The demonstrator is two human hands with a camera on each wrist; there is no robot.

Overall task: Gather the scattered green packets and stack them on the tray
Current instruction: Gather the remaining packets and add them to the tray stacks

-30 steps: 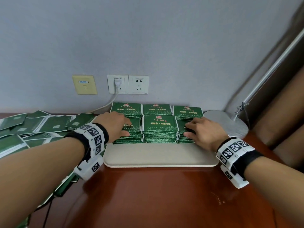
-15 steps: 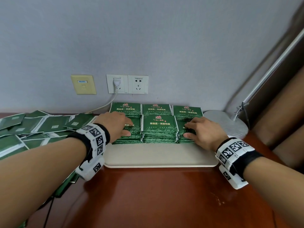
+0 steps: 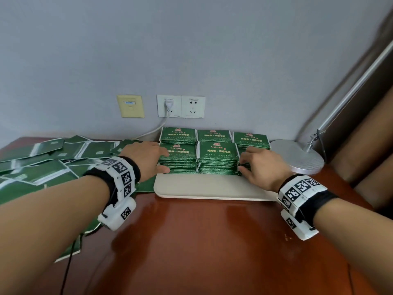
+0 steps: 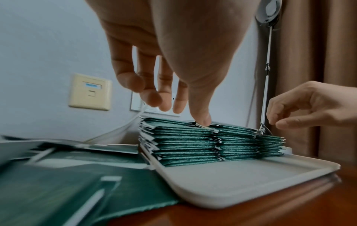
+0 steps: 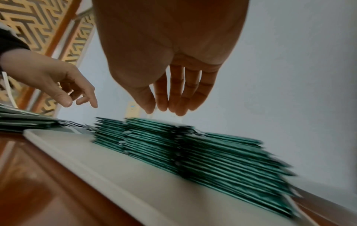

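Note:
Green packets [image 3: 217, 154] stand in neat stacks, two rows of three, on the back half of a beige tray [image 3: 212, 188]. My left hand [image 3: 146, 156] rests on the front left stack. In the left wrist view its thumb touches the stack's top [image 4: 181, 130] and its fingers [image 4: 150, 97] hang relaxed above. My right hand [image 3: 259, 165] is at the front right stack. In the right wrist view its straight fingers [image 5: 170, 104] hover just over the packets [image 5: 193, 149]. Neither hand holds a packet. Loose green packets [image 3: 42, 165] lie scattered left of the tray.
A silver lamp base [image 3: 297, 156] sits right of the tray, and its pole [image 3: 350, 88] slants up. Wall sockets [image 3: 180, 106] with a white cable [image 3: 153, 130] are behind the stacks. Brown curtain [image 3: 372, 145] hangs at the right. Bare wooden tabletop [image 3: 212, 241] lies in front.
Both hands stay at the front stacks with only slight finger shifts. The stacks and the tray have not moved.

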